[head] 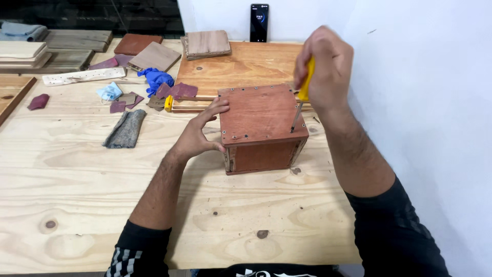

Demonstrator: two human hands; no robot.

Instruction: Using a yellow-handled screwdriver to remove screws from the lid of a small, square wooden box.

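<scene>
Wooden box (261, 128) sits mid-bench (77, 195), just right of your left hand (197, 134), whose spread fingers brace its left side. Your right hand (324, 69) is fisted around the yellow screwdriver (302, 97): shaft near-vertical, tilted slightly, tip on the lid's right edge.

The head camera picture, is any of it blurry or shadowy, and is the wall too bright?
In the head view, the wooden box and the yellow-handled screwdriver look sharp; the right hand is only slightly soft. Soft shadows fall on the plywood table under both forearms and beside the left hand. The white wall is bright and nearly featureless, without harsh glare.
</scene>
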